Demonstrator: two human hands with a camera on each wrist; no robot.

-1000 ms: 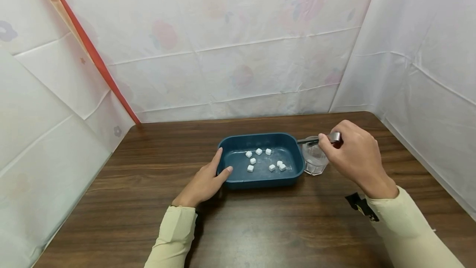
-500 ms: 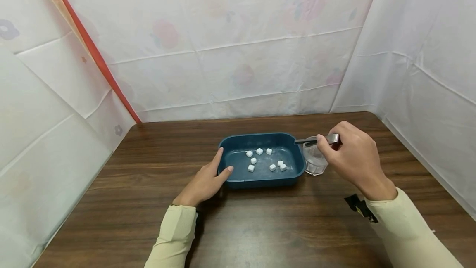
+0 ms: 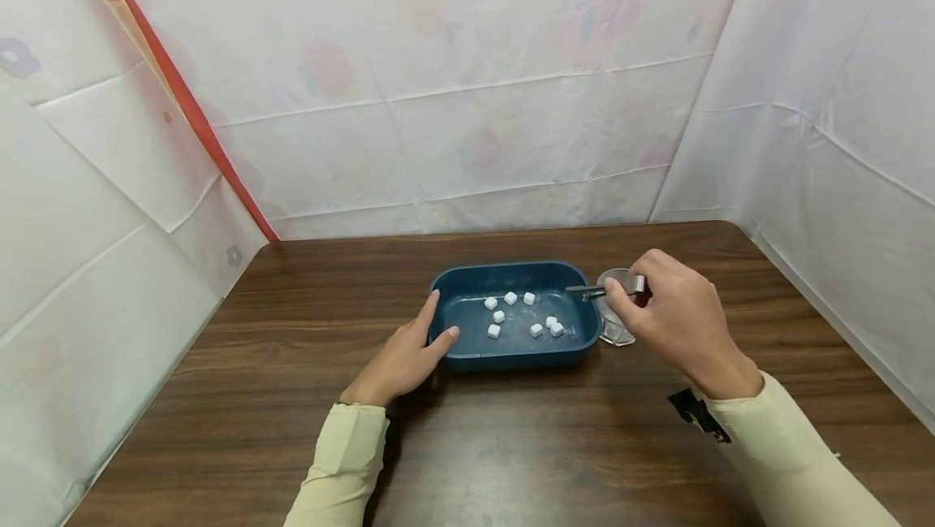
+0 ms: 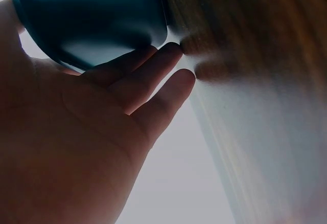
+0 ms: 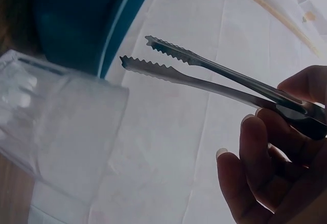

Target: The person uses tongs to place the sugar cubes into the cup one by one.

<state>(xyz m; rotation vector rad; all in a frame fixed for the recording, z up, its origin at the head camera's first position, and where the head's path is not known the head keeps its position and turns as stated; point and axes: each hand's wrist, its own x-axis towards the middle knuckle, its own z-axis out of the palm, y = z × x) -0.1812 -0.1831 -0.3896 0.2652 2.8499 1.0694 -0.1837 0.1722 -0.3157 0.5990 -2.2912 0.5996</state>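
Over the tray's (image 3: 519, 360) right end, our right hand (image 3: 679, 320) pinches parted, empty, seemingly light, springy tongs (image 5: 219, 88), best held near the bend.

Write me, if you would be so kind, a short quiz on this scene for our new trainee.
1. How many small white cubes lie in the dark blue, rounded-rectangular tray?
2. True or false: the silver metal tongs in the person's right hand have nothing between their serrated tips.
3. Seen from the head camera, the clear, colourless drinking glass stands: a) left of the tray; b) inside it; c) right of it.

Key: 1. Eight. 2. True. 3. c.
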